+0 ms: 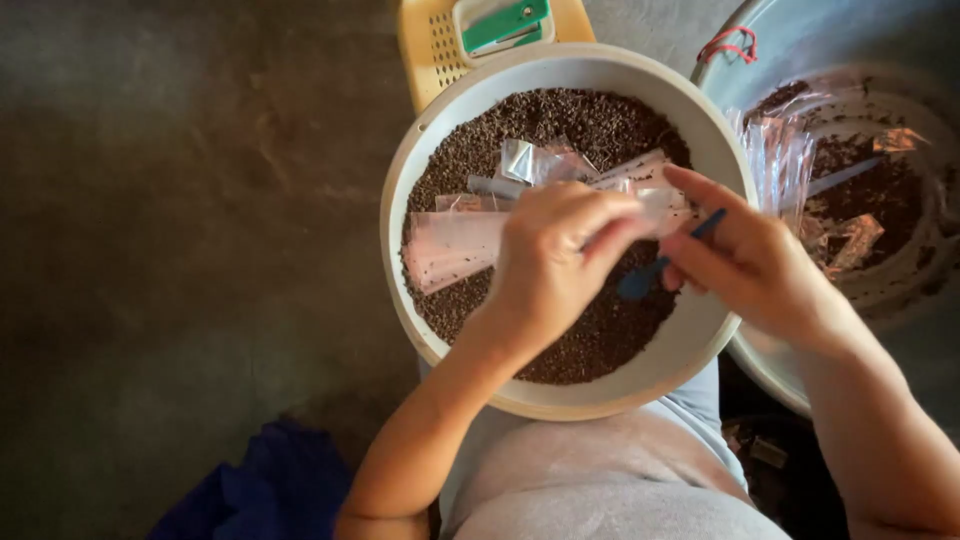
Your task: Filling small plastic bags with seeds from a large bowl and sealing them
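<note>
Dark floor (pixel 180 200) carries blue cloth (pixel 270 490), metal basin (pixel 830 40).

Metal basin (pixel 800 40) right; bare floor (pixel 180 200) left

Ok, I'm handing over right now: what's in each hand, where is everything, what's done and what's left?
Left hand: pinching a small clear bag over the cream bowl of dark brown granules.
Right hand: holding a blue spoon at the bag.
Empty clear bags lie on the granules; more sit in the metal basin to the right. A green stapler rests on the yellow stool.
Done: cannot tell if any bags are filled.
Left: much of the granules remain loose.
</note>
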